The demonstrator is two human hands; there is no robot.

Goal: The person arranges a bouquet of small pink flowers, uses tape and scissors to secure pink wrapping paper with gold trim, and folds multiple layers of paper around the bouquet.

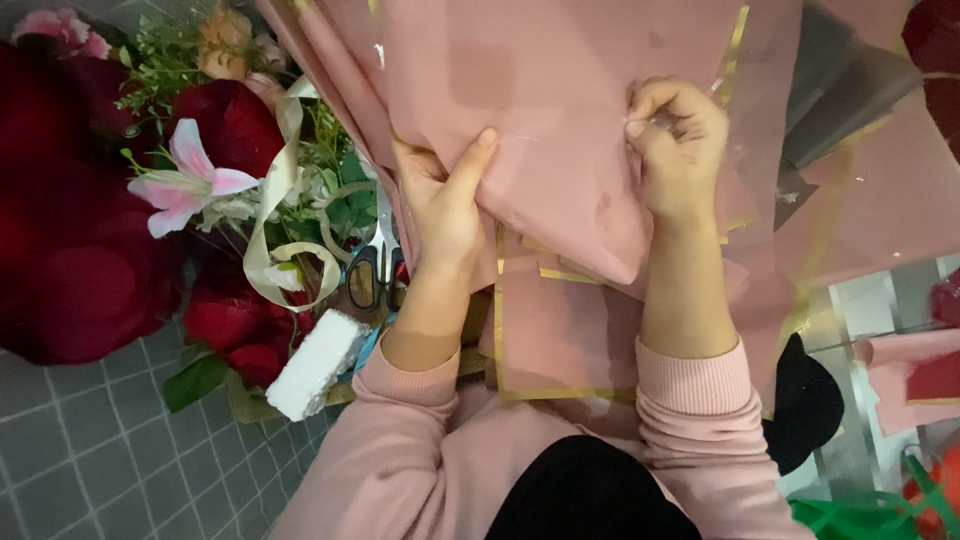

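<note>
Above a grey tiled floor [70, 450] strewn with flowers [215, 180] and scissors [378, 265], the pink wrapping paper [560, 110] lies straight ahead, left hand [440, 200] gripping its folded edge, right hand [680, 150] pinching it tight, both equally near.

Counts, placed relative to the scissors [377, 262]:
- 1 pair of scissors, black handles.
- 2 hands: left hand [445, 205] just right of them, right hand [678, 150] further right, both on pink wrapping paper [560, 120].
- Pink sheets with gold edging: several overlapped, exact count unclear.
- 1 white foam block [315, 362], below-left.
- 1 cream ribbon [275, 215], left.
- 1 pink lily [190, 180], further left.
- Red roses [230, 125]: at least 3 visible, left.
</note>
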